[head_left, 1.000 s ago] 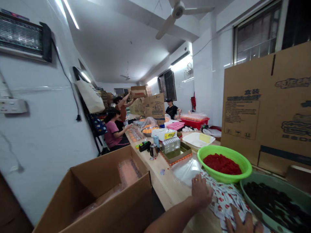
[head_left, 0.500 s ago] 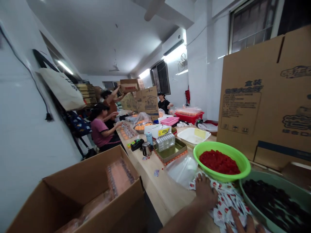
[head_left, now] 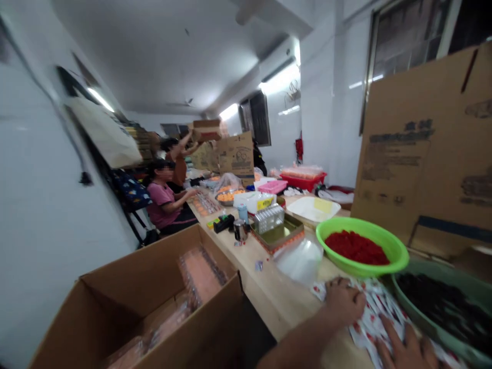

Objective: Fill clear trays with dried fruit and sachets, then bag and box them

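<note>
My left hand [head_left: 343, 302] lies on a pile of small white sachets with red print [head_left: 374, 318] on the wooden table [head_left: 269, 287], its fingers curled over them. At the bottom edge, my right hand [head_left: 409, 351] presses flat on the same pile with its fingers spread. Just beyond the sachets stands a bright green bowl [head_left: 397, 254] of red pieces, and to the right a dull green basin [head_left: 430, 320] of dark pieces.
An open cardboard box [head_left: 161, 302] holding orange packs sits at my lower left. A tall cardboard carton [head_left: 426, 148] stands behind the bowls. A clear plastic bag [head_left: 300, 259], trays and tins crowd the long table. Other people work at its far end.
The camera swung slightly and the picture blurred. My left hand slid right over the sachets and curled its fingers. My right hand came further into view.
</note>
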`<state>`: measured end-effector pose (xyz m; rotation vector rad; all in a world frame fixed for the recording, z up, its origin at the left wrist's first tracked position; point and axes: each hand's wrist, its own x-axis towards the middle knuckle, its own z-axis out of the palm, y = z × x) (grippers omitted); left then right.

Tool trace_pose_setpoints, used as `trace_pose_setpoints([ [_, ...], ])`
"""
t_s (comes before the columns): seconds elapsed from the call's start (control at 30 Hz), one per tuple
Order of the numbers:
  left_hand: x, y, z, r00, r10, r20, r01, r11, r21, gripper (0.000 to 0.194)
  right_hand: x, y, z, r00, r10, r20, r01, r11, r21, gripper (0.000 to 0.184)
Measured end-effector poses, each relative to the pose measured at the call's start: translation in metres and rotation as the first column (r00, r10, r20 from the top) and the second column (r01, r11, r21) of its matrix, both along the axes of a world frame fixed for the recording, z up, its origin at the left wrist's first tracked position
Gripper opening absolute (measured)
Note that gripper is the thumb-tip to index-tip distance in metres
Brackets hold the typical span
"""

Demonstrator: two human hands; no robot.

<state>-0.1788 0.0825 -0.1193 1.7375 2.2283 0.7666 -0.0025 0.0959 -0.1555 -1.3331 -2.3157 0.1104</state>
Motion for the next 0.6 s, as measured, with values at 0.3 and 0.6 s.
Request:
trace_pose_setpoints([
  [0.3,-0.035,-0.050,0.033,0.879,0.476,0.035,-0.478,0.877,0.059,0.049,-0.003,-0.009,0.037,0.909,-0.054,0.413,0.114,0.986,-0.121,0.059],
  [0.6,-0.061,-0.018,0.051,0.873,0.305,0.380,-0.353,0.934,0.062,0.028,-0.004,-0.012,0.023,0.927,-0.072,0.367,0.116,0.988,-0.102,0.056],
])
